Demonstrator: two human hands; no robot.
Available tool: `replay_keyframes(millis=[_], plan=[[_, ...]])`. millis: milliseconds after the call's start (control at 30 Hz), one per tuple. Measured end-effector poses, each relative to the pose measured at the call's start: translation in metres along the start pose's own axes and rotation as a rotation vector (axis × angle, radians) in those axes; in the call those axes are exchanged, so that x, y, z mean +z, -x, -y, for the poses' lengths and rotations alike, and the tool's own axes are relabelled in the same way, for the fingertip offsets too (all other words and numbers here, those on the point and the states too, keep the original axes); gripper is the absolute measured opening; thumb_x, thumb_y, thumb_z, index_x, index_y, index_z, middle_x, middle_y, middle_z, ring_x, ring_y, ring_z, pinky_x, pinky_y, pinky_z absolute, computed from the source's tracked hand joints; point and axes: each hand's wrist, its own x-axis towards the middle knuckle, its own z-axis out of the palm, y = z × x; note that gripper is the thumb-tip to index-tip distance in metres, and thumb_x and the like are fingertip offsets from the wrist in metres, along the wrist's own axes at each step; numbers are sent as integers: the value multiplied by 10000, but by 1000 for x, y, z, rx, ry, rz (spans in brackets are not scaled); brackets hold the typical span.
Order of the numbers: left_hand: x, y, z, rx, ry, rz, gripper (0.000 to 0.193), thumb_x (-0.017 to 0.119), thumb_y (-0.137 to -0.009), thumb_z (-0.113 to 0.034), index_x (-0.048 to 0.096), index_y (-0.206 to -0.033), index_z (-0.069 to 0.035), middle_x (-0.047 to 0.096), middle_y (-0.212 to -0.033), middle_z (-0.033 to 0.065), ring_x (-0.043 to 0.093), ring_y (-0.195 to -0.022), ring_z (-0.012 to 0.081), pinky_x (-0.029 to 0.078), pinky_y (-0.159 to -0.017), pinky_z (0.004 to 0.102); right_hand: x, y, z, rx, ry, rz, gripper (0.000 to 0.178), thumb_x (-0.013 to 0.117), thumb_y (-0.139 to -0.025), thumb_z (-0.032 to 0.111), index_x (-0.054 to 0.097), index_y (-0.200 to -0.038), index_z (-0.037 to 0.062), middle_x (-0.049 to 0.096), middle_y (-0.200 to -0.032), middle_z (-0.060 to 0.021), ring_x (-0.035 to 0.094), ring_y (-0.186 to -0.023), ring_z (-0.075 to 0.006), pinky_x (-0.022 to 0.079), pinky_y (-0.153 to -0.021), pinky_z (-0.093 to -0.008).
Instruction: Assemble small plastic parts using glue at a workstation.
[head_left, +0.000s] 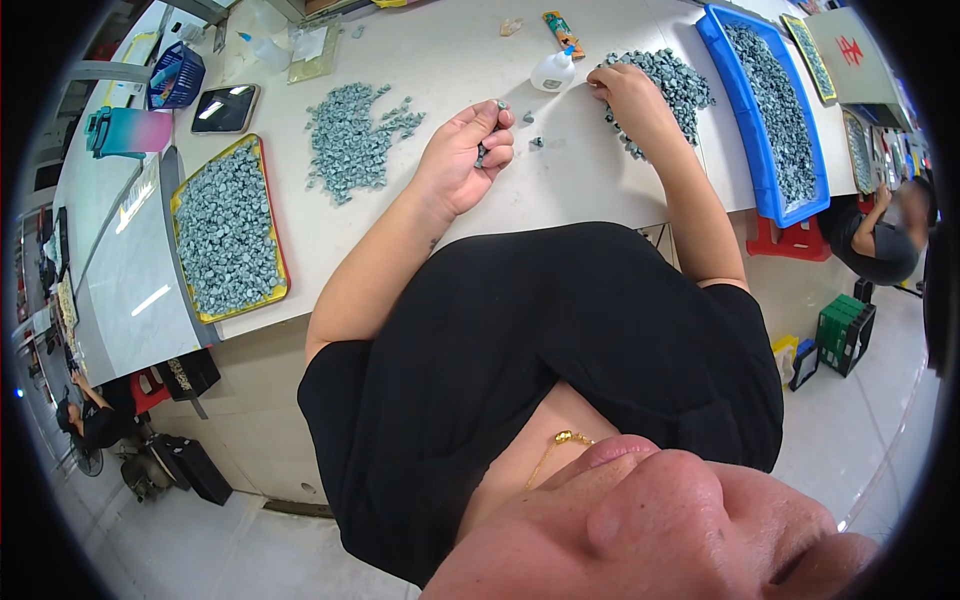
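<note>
Head view hides your right hand (622, 88) fingertips in the grey pile (668, 88), grip unclear; your left hand (470, 150) pinches a small grey piece (483, 152) above the white table (560, 180), beside the yellow tray (226, 230).

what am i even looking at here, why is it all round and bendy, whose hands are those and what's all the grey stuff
This is one picture from a fisheye camera worn on a person's head, looking down, so straight edges bend. The left hand pinches a small grey piece in its fingers. The right hand reaches into a loose pile of the same pieces. On the white table also lie another pile, a yellow tray and a blue tray full of them, a small white bottle and a phone.
</note>
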Motion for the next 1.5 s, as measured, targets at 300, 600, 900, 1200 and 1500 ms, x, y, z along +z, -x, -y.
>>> replay_keyframes(millis=[300, 600, 900, 1200, 1500], plan=[[1, 2, 4, -32, -35, 95, 170, 481, -986, -193, 483, -959, -25, 469, -882, 11, 347, -624, 53, 308, -488, 175, -24, 15, 67, -77, -579, -283, 193, 715, -783, 44, 671, -969, 24, 668, -873, -79, 667, -773, -163, 555, -702, -263], [2, 3, 3, -15, -9, 91, 206, 515, -971, -200, 519, -916, -1, 507, -856, 26, 381, -638, 76, 319, -501, 194, -1, 12, 96, -361, -432, -474, 209, 696, -753, -39, 673, -939, 54, 683, -870, -51, 670, -750, -153, 551, -642, -244], [3, 5, 4, -17, 11, 90, 197, 521, -968, -196, 520, -909, -9, 500, -841, 20, 379, -638, 74, 317, -500, 199, 8, 11, 96, -498, -458, -526, 271, 701, -719, -83, 654, -966, 18, 684, -871, -90, 659, -724, -173, 538, -611, -250], [18, 10, 14, 235, -178, -23, 190, 523, -971, -189, 538, -873, -27, 499, -759, 1, 351, -583, 51, 290, -486, 197, 23, 14, 102, -476, -492, -695, 298, 723, -676, -96, 647, -942, 15, 689, -906, -113, 669, -757, -192, 545, -633, -261], [24, 16, 15, 414, -344, -24, 136, 552, -952, -142, 534, -877, -29, 561, -779, 40, 361, -550, 51, 304, -480, 201, 39, 18, 95, -390, -733, -673, 266, 724, -694, -87, 650, -922, 29, 703, -926, -100, 682, -767, -177, 549, -645, -258]])
